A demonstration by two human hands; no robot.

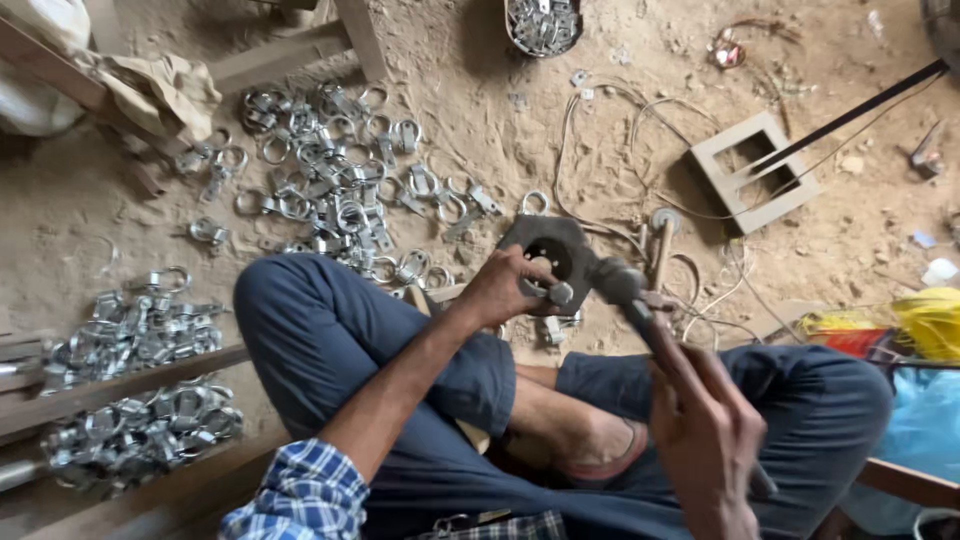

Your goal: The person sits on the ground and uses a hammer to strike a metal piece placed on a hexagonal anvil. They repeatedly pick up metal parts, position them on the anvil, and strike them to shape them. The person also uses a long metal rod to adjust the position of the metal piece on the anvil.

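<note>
I sit cross-legged on a dirt floor. My left hand pinches a small shiny metal piece against a dark metal block with a round hole. My right hand grips the handle of a hammer, whose grey head hovers right beside the small piece. The hammer is blurred.
A spread of silver ring-and-clip metal fittings lies ahead on the floor, with more heaps at left by wooden planks. A bowl of fittings sits at top. A hollow concrete block, wires and coloured bags are at right.
</note>
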